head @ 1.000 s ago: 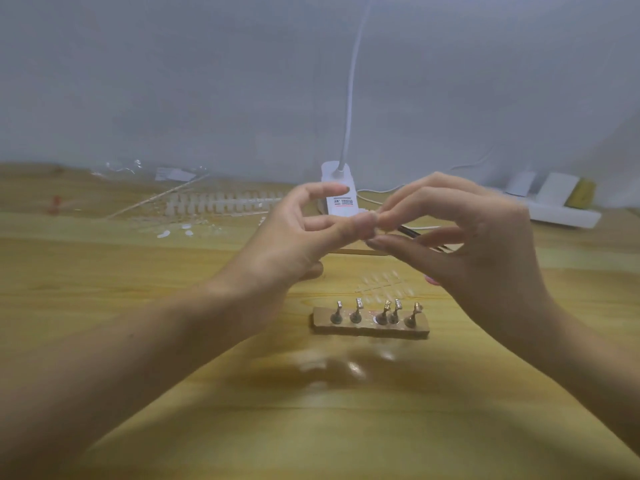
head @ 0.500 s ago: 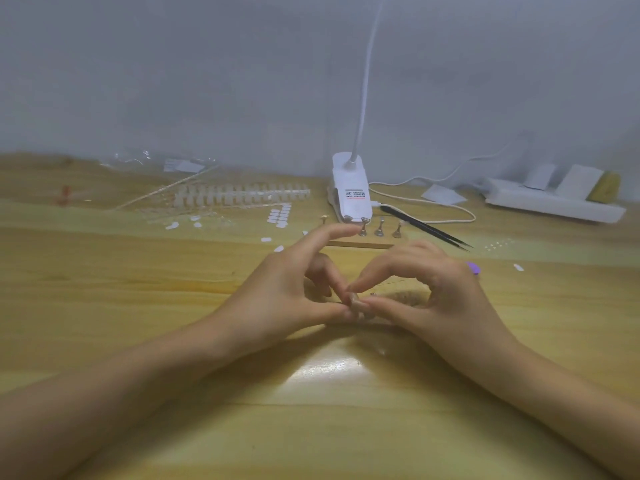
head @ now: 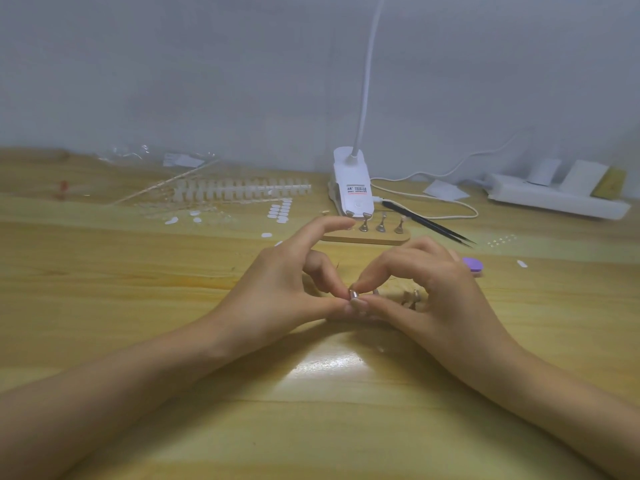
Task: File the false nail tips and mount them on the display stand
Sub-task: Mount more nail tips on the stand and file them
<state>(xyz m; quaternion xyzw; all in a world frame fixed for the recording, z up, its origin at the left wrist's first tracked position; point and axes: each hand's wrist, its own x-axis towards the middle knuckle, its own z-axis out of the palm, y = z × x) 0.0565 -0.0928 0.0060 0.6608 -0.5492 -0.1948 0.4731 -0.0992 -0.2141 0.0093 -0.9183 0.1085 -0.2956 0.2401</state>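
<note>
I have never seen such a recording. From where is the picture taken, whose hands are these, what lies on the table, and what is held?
There is no machine: a person works with bare hands, and one camera worn on the head looks down at them. The left hand and the right hand meet over a wooden table. The right hand pinches a small metal peg; the left thumb meets it, but its grip is unclear. The peg seems to belong to a near stand, mostly hidden under the right hand. Behind lie a second stand, black tweezers, a purple pad, strips of nail tips and a white clip lamp.
</note>
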